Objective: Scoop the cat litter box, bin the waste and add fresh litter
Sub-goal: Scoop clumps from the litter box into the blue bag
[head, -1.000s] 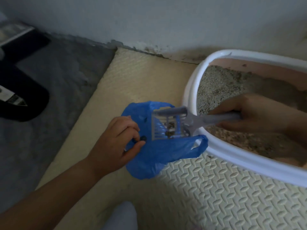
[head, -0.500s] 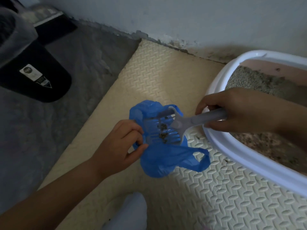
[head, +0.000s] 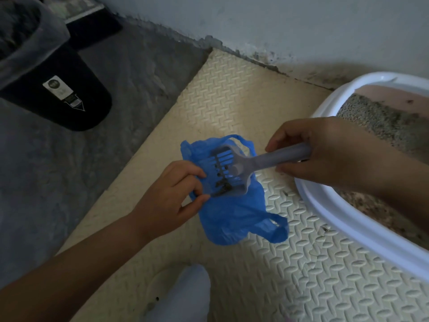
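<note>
A blue plastic bag [head: 232, 217] hangs over the cream foam mat, its mouth pinched open by my left hand [head: 171, 194]. My right hand [head: 325, 152] grips the handle of a grey slotted litter scoop [head: 232, 173]. The scoop head is tilted over the bag's mouth, with dark clumps of waste [head: 222, 189] at its lower edge. The white-rimmed litter box [head: 348, 217] sits at the right, with grey litter inside.
A black bin [head: 58, 89] with a grey liner and a white label stands on the grey floor at upper left. The cream foam mat [head: 232, 94] lies against the wall. My knee in light fabric [head: 185, 296] shows at the bottom.
The right hand carried the scoop from beside the box rim out over the bag and tilted it. Waste slid toward the scoop's lower edge. The view shifted left, showing more of the bin.
</note>
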